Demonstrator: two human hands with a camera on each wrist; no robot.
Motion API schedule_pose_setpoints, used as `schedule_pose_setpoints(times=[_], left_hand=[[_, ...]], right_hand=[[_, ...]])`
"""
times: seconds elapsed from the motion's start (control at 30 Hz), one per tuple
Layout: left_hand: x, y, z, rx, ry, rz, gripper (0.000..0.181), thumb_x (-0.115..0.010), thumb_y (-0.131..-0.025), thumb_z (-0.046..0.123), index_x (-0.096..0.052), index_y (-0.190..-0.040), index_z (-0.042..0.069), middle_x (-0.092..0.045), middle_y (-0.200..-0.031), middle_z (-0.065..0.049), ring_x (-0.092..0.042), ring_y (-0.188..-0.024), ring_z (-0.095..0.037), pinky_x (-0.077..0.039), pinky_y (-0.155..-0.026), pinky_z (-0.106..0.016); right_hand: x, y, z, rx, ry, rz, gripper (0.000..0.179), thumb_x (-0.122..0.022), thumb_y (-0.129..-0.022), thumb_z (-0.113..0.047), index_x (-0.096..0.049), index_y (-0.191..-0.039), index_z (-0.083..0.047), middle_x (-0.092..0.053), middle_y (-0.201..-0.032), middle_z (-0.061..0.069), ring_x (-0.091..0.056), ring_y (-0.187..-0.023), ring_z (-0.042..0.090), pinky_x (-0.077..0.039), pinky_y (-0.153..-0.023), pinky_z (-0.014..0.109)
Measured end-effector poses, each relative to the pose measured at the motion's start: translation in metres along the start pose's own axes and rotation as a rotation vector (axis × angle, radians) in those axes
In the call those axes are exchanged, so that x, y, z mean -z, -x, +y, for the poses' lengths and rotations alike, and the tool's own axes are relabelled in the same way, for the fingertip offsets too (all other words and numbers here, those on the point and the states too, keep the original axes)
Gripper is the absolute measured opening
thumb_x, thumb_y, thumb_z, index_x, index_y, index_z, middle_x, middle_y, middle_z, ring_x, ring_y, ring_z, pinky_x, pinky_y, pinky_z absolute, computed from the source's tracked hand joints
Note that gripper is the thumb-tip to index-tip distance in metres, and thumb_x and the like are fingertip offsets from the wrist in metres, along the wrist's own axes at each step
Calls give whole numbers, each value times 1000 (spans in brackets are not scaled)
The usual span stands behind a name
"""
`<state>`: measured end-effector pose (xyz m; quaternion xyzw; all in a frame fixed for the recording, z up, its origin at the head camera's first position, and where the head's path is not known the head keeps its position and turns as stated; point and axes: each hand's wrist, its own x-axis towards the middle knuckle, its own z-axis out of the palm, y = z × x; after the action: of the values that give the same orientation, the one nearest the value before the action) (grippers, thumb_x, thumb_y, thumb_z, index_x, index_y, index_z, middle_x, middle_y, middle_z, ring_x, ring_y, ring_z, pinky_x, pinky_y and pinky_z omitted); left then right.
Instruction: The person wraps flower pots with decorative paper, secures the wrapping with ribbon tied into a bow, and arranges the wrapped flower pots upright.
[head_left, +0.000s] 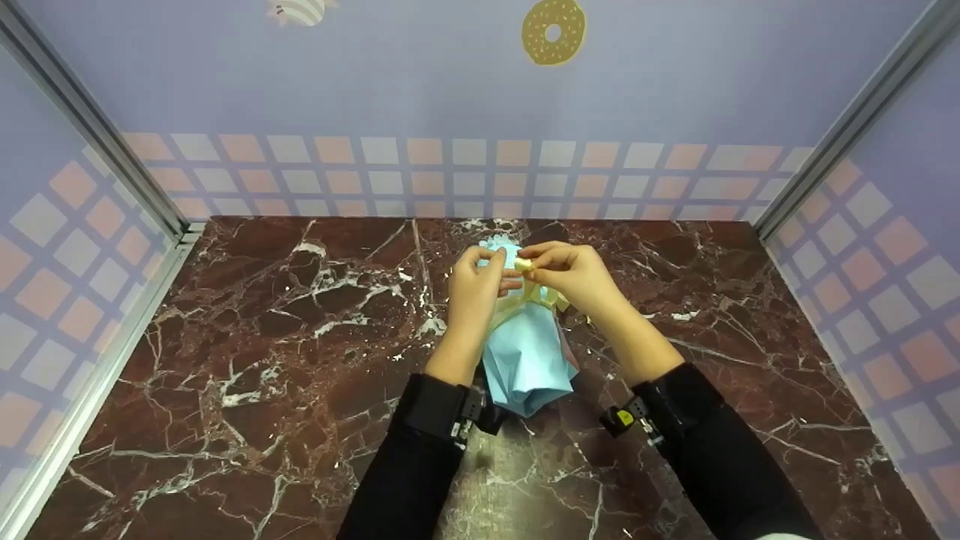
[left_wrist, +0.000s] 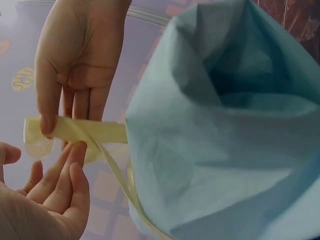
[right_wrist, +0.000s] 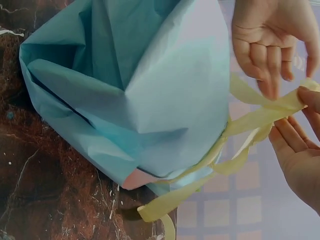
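A light blue paper-wrapped bundle lies on the marble table, its folded paper end toward me and a frilly light blue edge at the far end. Around its narrower middle runs a pale yellow ribbon, with loose lengths hanging off. My right hand pinches the ribbon between thumb and fingers, seen clearly in the left wrist view. Opposite it, my left hand has its fingers extended, the fingertips right at the ribbon and the thumb apart from the fingers. A pinkish paper edge shows under the blue.
The dark red marble tabletop is speckled with small white bits. Patterned lilac panels stand at the back and on both sides, with metal posts at the corners. Each wrist carries a small camera.
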<state>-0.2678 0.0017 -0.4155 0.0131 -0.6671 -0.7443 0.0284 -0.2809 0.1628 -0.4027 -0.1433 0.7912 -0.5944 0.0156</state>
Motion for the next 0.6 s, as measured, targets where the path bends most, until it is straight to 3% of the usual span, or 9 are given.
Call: schedule_pose_setpoints(times=[0.13, 0.27, 0.37, 0.47, 0.6], left_hand=[[2, -6, -3, -17, -129, -38, 23, -54, -99, 17, -61, -117, 3, -69, -104, -14, -69, -79, -26, -55, -77, -37], [0, -12, -6, -47, -260, -146, 32, -49, -100, 7, -60, -129, 7, -62, -123, -9, -67, -90, -20, -53, -72, -29], [-3, -13, -7, -37, -280, -218, 47, -46, -94, -8, -58, -134, 13, -56, -135, -6, -65, -97, -19, -51, -67, -27], [-5, -15, -10, -36, -281, -265, 60, -45, -86, -17, -56, -134, 15, -54, -137, -5, -65, -92, -21, -52, -66, -27], [-5, -17, -13, -44, -324, -288, 53, -55, -85, -14, -57, -130, 13, -60, -127, -7, -64, -84, -22, -53, -73, -27]], right_hand=[[2, 1, 0, -27, -75, 52, 5, -67, -85, 4, -70, -86, 8, -67, -116, 14, -66, -97, 22, -55, -82, 30], [4, 4, 0, -38, -161, 78, 9, -64, -84, 4, -68, -77, -1, -67, -111, 17, -65, -100, 24, -53, -87, 30], [6, 6, 1, -14, -240, 71, 14, -62, -84, 6, -65, -74, -3, -66, -108, 20, -66, -100, 27, -52, -87, 32], [7, 7, 1, 8, -288, 58, 18, -59, -84, 9, -63, -72, -4, -67, -103, 20, -67, -99, 29, -53, -86, 32], [6, 7, 0, 14, -266, 38, 18, -59, -83, 9, -62, -71, -4, -71, -96, 16, -68, -96, 27, -52, -87, 32]])
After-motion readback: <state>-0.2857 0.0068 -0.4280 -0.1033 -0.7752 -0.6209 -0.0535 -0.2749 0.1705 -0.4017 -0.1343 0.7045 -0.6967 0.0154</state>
